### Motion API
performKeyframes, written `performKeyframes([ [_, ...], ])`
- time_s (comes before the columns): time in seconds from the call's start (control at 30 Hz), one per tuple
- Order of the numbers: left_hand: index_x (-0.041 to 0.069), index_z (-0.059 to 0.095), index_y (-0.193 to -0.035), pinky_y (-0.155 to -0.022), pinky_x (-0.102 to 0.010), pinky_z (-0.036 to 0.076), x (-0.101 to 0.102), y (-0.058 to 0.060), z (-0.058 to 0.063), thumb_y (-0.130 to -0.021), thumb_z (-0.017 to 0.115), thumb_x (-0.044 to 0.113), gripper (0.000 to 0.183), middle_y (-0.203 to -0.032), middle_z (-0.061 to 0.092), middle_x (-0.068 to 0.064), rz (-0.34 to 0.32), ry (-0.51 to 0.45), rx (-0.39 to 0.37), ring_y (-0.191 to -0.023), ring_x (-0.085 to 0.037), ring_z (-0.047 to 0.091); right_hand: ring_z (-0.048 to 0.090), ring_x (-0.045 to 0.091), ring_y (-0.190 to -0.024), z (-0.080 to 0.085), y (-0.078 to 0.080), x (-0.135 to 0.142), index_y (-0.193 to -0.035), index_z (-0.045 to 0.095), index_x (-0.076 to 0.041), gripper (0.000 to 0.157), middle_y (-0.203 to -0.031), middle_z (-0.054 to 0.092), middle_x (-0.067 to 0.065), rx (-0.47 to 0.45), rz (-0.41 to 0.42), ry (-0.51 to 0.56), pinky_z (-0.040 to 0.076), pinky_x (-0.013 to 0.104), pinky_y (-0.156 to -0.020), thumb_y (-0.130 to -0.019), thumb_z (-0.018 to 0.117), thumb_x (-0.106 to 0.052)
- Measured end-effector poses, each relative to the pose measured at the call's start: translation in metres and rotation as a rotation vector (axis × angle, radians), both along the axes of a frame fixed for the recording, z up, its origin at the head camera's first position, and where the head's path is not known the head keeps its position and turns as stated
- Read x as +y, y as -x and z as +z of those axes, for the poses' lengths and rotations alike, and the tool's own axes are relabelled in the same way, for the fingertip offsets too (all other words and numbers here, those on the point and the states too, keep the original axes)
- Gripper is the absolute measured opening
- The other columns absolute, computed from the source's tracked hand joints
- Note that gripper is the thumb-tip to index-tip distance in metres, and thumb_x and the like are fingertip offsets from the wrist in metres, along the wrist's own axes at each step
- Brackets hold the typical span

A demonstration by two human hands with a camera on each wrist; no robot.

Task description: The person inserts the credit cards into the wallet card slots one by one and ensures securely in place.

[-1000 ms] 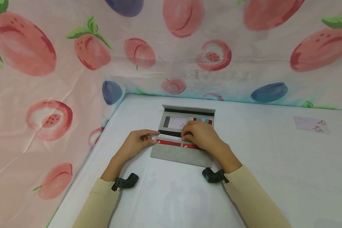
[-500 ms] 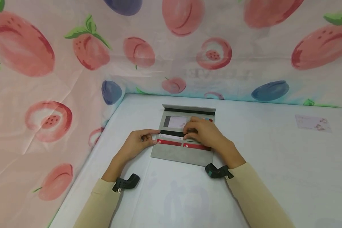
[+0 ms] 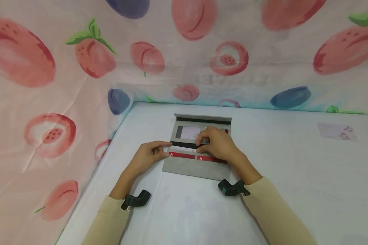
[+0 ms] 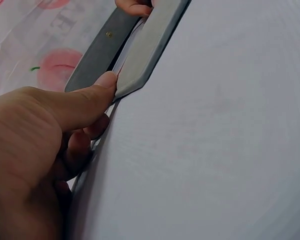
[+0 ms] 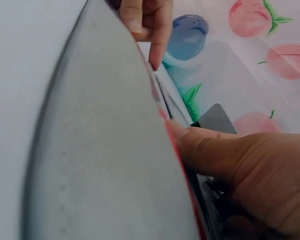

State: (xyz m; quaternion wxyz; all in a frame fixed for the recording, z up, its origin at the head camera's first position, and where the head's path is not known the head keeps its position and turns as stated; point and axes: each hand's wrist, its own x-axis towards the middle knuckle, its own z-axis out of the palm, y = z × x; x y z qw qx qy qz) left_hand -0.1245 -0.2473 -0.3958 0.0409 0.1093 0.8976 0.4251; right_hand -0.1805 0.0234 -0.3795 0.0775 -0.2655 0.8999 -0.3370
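Note:
A grey wallet (image 3: 196, 170) lies unfolded on the white table, its raised flap (image 3: 202, 117) at the far side. Red cards (image 3: 182, 156) fill the lower slots, and a white card (image 3: 184, 149) shows in the slot above the left one. Beyond the black fold is a clear window (image 3: 188, 133). My left hand (image 3: 145, 156) holds the wallet's left edge between thumb and fingers; in the left wrist view the thumb lies on it. My right hand (image 3: 217, 144) is over the right-hand slots, thumb and index fingertips close together. Whatever is between them is hidden.
A pale printed card (image 3: 337, 131) lies far to the right on the table (image 3: 294, 190). Fruit-patterned cloth (image 3: 159, 81) rises at the back and left side. Each wrist wears a black camera mount (image 3: 136, 200).
My right hand shifted slightly right and back again over the slots, briefly showing more of the right red card. My left hand keeps its place at the wallet's edge.

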Motion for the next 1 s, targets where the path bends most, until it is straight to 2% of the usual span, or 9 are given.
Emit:
performKeyframes([
  [0.5, 0.010, 0.069, -0.117, -0.053, -0.021, 0.037, 0.000, 0.001, -0.005, -0.083, 0.075, 0.013, 0.034, -0.072, 0.055, 0.003, -0.008, 0.004, 0.005, -0.064, -0.013, 0.046, 0.044, 0.011, -0.060, -0.013, -0.002, 0.002, -0.068, 0.066, -0.029, 0.019, -0.075, 0.048, -0.007, 0.174, -0.044, -0.016, 0.039, 0.028, -0.050, -0.071, 0.082, -0.040],
  [0.8, 0.011, 0.070, -0.117, -0.052, -0.021, 0.036, 0.001, 0.002, -0.005, -0.082, 0.076, 0.013, 0.035, -0.072, 0.056, 0.004, -0.016, -0.013, 0.005, -0.063, -0.012, 0.046, 0.043, 0.010, -0.059, -0.014, -0.003, 0.004, -0.069, 0.067, -0.028, 0.019, -0.075, 0.049, -0.007, 0.191, -0.051, 0.026, 0.038, 0.028, -0.049, -0.069, 0.083, -0.037],
  [1.0, 0.012, 0.070, -0.116, -0.051, -0.021, 0.036, -0.002, 0.001, -0.002, -0.083, 0.076, 0.014, 0.034, -0.071, 0.056, 0.005, -0.026, -0.011, 0.000, -0.061, -0.011, 0.044, 0.042, 0.009, -0.059, -0.013, -0.005, 0.001, -0.069, 0.067, -0.027, 0.018, -0.074, 0.048, -0.007, 0.164, -0.052, 0.041, 0.038, 0.027, -0.050, -0.070, 0.083, -0.036],
])
